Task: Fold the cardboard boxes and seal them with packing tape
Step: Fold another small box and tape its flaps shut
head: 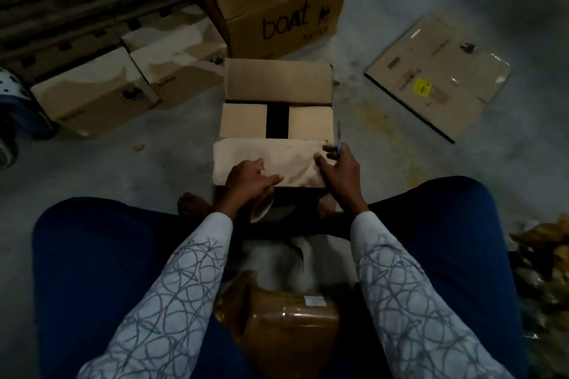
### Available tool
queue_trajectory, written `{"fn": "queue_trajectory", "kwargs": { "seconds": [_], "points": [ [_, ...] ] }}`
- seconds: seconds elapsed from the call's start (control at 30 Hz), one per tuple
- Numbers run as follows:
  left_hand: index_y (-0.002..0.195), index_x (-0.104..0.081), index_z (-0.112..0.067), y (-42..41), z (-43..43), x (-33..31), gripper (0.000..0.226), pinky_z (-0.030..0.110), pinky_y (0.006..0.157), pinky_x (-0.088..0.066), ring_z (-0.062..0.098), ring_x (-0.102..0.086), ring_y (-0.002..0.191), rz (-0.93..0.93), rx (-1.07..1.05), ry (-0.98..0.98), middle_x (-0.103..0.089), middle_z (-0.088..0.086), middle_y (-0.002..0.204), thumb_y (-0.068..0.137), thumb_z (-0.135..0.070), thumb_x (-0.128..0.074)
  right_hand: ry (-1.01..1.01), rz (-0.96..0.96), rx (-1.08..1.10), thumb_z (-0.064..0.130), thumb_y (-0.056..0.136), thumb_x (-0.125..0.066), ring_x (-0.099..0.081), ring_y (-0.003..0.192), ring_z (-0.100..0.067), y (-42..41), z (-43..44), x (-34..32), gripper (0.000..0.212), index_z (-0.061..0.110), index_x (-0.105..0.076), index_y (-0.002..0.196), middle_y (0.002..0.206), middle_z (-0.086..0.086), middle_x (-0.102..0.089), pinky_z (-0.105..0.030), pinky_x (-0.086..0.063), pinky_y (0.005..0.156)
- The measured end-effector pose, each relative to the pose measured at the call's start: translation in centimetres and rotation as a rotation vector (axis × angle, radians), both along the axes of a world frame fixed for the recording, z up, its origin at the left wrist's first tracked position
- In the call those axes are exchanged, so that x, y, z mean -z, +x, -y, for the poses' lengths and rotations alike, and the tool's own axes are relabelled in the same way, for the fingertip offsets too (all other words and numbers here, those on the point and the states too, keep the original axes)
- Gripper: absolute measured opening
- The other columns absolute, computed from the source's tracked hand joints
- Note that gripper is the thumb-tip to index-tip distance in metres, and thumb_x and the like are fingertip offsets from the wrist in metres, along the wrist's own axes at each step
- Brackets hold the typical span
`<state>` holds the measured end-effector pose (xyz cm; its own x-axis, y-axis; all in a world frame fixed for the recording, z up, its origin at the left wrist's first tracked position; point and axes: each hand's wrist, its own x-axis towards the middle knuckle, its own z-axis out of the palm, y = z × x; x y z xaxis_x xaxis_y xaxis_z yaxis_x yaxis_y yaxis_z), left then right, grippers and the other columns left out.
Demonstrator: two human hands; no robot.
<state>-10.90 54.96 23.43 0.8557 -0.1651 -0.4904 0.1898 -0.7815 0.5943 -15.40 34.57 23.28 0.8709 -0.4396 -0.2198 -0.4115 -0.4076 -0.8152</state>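
A small cardboard box (277, 120) stands on the floor between my knees. Its far flap stands up, its two side flaps lie folded in with a dark gap between them, and the near flap (271, 160) is folded down. My left hand (251, 180) rests on the near flap's front edge, and a tape roll (261, 209) shows just under that hand. My right hand (338, 166) touches the flap's right end while it holds a thin pen-like tool (338, 138) with a blue part, pointing up.
A large "boat" box (277, 6) stands behind. Two closed boxes (92, 92) (181, 68) lie to the left. A flattened carton (437, 77) lies on the floor at right. A taped package (286, 323) rests in my lap. Crumpled wrapping (542, 258) sits at far right.
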Motion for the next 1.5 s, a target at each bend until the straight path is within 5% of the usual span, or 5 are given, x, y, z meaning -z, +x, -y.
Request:
{"fn": "queue_trajectory", "kwargs": {
  "seconds": [0.17, 0.53, 0.77, 0.97, 1.5],
  "points": [
    [0.103, -0.071, 0.008, 2.1, 0.1, 3.0, 0.034, 0.019, 0.093, -0.043, 0.007, -0.057, 0.117, -0.282, -0.37, -0.487, -0.056, 0.003, 0.141, 0.086, -0.02, -0.076, 0.223, -0.06, 0.239, 0.037, 0.081, -0.075, -0.062, 0.102, -0.025, 6.6, 4.5, 1.8, 0.036, 0.015, -0.056, 0.103, 0.111, -0.008, -0.064, -0.047, -0.053, 0.092],
    [0.09, -0.08, -0.033, 3.3, -1.2, 6.2, 0.015, 0.026, 0.071, -0.046, 0.013, -0.057, 0.082, -0.353, -0.599, -0.468, -0.064, 0.005, 0.088, 0.082, -0.021, -0.076, 0.61, 0.086, 0.148, 0.032, 0.096, -0.064, -0.069, 0.104, -0.014, 17.7, 6.9, 4.9, 0.03, 0.015, -0.062, 0.12, 0.116, 0.0, -0.071, -0.028, -0.056, 0.085],
    [0.074, -0.081, -0.027, 3.3, -1.1, 5.5, 0.007, 0.028, 0.06, -0.042, 0.018, -0.048, 0.066, -0.385, -0.639, -0.448, -0.062, 0.002, 0.088, 0.08, -0.027, -0.077, 0.121, 0.091, 0.182, 0.022, 0.079, -0.081, -0.062, 0.071, -0.013, 14.8, 7.3, 5.7, 0.03, 0.016, -0.052, 0.083, 0.075, -0.002, -0.06, -0.029, -0.054, 0.069],
    [0.055, -0.068, -0.014, 1.9, -0.1, 4.0, 0.04, 0.025, 0.069, -0.05, 0.016, -0.062, 0.06, -0.292, -0.654, -0.372, -0.063, -0.002, 0.054, 0.078, -0.045, -0.079, -0.196, 0.029, -0.262, 0.032, 0.08, -0.081, -0.065, 0.097, -0.025, 9.8, 4.5, 6.7, 0.032, 0.018, -0.06, 0.1, 0.105, -0.009, -0.07, -0.036, -0.051, 0.083],
    [0.102, -0.071, -0.013, -6.8, -4.8, -8.9, 0.017, 0.019, 0.085, -0.035, 0.02, -0.053, 0.101, 0.348, -0.122, 0.035, -0.041, 0.004, 0.127, 0.089, -0.024, -0.068, -0.796, -0.302, -0.498, 0.058, 0.094, -0.049, -0.041, 0.117, -0.036, -1.0, -3.2, 2.3, 0.055, 0.01, -0.048, 0.12, 0.122, -0.02, -0.048, -0.051, -0.038, 0.09]
  ]
}}
